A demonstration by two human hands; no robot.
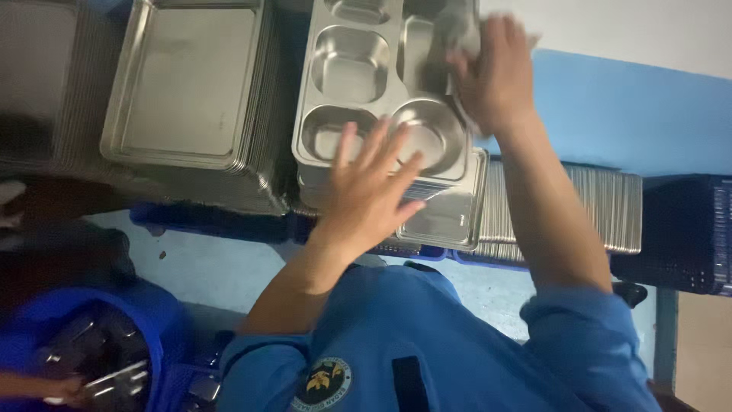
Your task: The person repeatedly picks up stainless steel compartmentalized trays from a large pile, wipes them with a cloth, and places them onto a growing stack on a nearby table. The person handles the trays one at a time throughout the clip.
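The right hand (496, 72) is closed around a crumpled grey cloth (457, 34) and presses it into the upper right compartment of a shiny stainless steel meal tray with several pressed compartments (347, 65). The left hand (374, 191) is open, fingers spread flat, lying on the near edge of that same tray over its round bowl compartment (435, 137), not gripping anything. The two hands are well apart, one at each end of the tray.

The tray sits on top of a stack of like trays (450, 217), at the near edge of the surface. To wipe well here, it seems best that the flat left hand bear down firmly so that the tray does not slide on the smooth stack below, while the cloth is worked into the corners of each compartment in turn, where water tends to gather. The picture is blurred about the cloth, so how much of the compartment is covered cannot be told.

To the left stands another stack of plain rectangular steel trays (187, 84), close beside the first. To the right, behind the right forearm, a row of steel trays stands on edge (595, 206), and beyond it is a dark blue plastic crate (686, 229). A blue wall band (633, 107) runs behind. At the lower left a blue tub holding metal utensils (107, 358) stands on the floor, with another person's hand (61, 391) at it.
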